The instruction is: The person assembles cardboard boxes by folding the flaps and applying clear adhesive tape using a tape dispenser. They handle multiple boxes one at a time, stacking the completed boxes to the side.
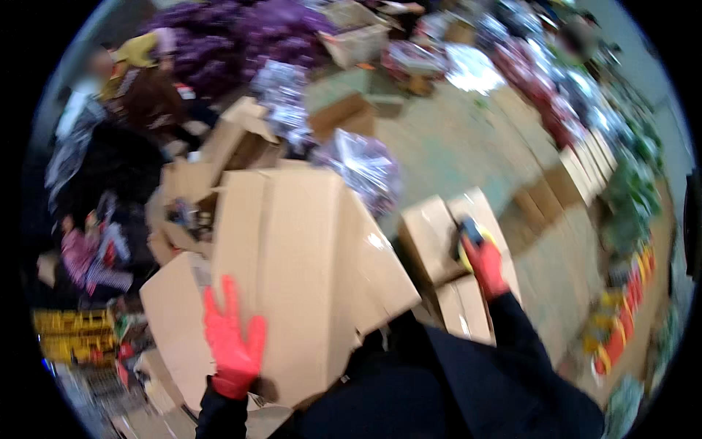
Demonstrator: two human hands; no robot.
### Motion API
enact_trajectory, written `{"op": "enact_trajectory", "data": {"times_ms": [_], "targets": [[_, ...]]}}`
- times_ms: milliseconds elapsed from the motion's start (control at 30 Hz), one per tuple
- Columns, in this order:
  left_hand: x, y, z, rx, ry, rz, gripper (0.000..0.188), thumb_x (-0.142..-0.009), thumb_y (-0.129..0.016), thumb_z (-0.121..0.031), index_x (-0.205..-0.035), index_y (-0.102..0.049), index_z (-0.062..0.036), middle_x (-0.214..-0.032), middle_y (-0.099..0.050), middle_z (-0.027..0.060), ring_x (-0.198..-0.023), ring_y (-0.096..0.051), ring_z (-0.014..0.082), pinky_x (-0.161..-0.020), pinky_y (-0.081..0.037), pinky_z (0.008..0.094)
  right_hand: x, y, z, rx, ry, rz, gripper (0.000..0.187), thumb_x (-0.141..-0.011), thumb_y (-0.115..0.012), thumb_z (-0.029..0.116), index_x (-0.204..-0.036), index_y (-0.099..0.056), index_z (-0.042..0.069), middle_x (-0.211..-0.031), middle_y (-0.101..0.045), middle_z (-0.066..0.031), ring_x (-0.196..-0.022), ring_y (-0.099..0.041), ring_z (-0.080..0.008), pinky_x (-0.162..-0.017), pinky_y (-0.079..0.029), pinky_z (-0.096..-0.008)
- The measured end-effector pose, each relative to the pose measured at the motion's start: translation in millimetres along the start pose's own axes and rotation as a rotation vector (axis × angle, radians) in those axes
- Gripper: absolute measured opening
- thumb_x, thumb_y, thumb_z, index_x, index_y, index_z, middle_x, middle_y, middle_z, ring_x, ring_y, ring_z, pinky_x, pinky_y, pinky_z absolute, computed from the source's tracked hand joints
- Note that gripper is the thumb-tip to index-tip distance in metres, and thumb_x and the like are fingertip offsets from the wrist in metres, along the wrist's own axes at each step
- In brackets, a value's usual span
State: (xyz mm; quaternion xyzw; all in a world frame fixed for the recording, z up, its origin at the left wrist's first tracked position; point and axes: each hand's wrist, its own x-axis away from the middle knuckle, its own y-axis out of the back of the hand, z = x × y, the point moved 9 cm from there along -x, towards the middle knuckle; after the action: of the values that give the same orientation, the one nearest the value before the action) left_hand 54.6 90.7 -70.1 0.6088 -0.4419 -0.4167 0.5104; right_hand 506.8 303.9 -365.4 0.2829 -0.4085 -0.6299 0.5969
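A large cardboard box [296,241] fills the middle, tilted toward me, with a strip of clear tape showing on its right side. My left hand [234,340], in a red glove, lies against the box's left part with its fingers spread. To the right, my right hand [488,265], also red-gloved, is closed around a tape dispenser [472,233] with a dark head and a yellow part. The dispenser appears over smaller cardboard boxes [431,241] standing at my right side; blur hides whether it touches them.
Opened cartons [234,139] and a clear plastic bundle [362,164] lie beyond the box. Purple sacks [234,44] are piled at the back. A person [142,80] bends at the far left, above yellow crates [73,329]. Bagged goods and cartons [589,164] line the right.
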Motion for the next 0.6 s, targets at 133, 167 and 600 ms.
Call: {"op": "enact_trajectory", "data": {"times_ms": [133, 167, 600], "targets": [[2.7, -12.7, -17.9, 0.077, 0.09, 0.054, 0.076, -0.08, -0.067, -0.033, -0.144, -0.033, -0.0082, -0.136, -0.03, 0.0392, -0.127, -0.033, 0.051, -0.103, -0.03, 0.0488, 36.8, -33.1, -97.0, 0.241, -0.202, 0.055, 0.064, -0.07, -0.07, 0.057, -0.094, -0.061, -0.001, -0.09, -0.067, -0.0198, -0.085, -0.064, -0.0365, -0.076, -0.051, -0.0451], [-15.4, 3.6, -11.7, 0.092, 0.067, 0.045, 0.077, -0.08, -0.068, -0.034, -0.144, -0.034, -0.0091, -0.135, -0.031, 0.0396, -0.126, -0.033, 0.0511, -0.104, -0.03, 0.0487, 33.3, -53.0, -93.0, 0.315, -0.285, 0.036, 0.065, -0.067, -0.071, 0.059, -0.09, -0.061, -0.001, -0.091, -0.067, -0.0196, -0.087, -0.064, -0.0378, -0.078, -0.05, -0.0457], [0.9, -10.3, 0.8, 0.135, 0.214, 0.105, 0.076, -0.08, -0.067, -0.041, -0.144, -0.035, -0.0141, -0.139, -0.029, 0.0328, -0.128, -0.032, 0.0492, -0.101, -0.032, 0.0511, 7.5, -105.6, -120.5, 0.41, -0.319, 0.022, 0.075, -0.072, -0.073, 0.049, -0.12, -0.045, -0.001, -0.095, -0.065, -0.0213, -0.088, -0.063, -0.0362, -0.075, -0.048, -0.0465]]}}
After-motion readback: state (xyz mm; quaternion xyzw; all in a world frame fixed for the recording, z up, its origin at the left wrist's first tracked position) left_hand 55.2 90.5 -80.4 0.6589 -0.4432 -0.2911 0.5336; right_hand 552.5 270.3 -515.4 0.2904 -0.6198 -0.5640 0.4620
